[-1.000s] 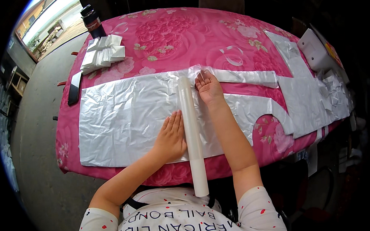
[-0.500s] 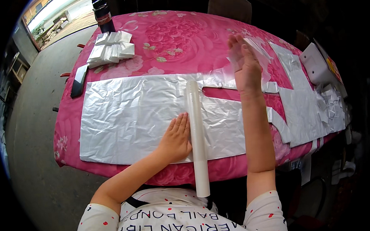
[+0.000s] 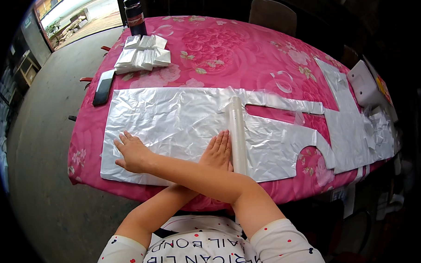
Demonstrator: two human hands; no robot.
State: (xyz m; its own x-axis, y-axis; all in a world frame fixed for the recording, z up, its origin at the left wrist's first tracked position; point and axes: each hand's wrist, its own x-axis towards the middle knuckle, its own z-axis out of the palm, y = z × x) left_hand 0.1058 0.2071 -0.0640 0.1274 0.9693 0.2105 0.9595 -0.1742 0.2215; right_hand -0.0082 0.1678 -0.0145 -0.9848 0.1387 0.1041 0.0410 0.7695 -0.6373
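Note:
A white plastic vest bag (image 3: pixel 181 104) lies flat, its handle ends pointing right. Across its middle stands a pale translucent tube (image 3: pixel 237 130), near end hidden behind my right forearm. My left hand (image 3: pixel 216 150) lies flat on the bag against the tube's left side, fingers stretched out. Crossing over my left forearm, my right arm reaches left. My right hand (image 3: pixel 131 153) is open, fingers spread, over the bag's left part, with nothing seen in it; whether it touches the plastic I cannot tell.
A pink flowered cloth (image 3: pixel 245 51) covers the table. Folded white packets (image 3: pixel 142 57), a phone (image 3: pixel 104 89) and a dark bottle (image 3: pixel 135 18) stand or lie far left. More white bags (image 3: pixel 347 131) and a white box (image 3: pixel 361 82) are at the right. A chair (image 3: pixel 272 18) stands behind.
My right hand has swung from the far right, where thin clear plastic was at it, across to the left over my left arm. My left hand stays beside the tube. The view has shifted slightly.

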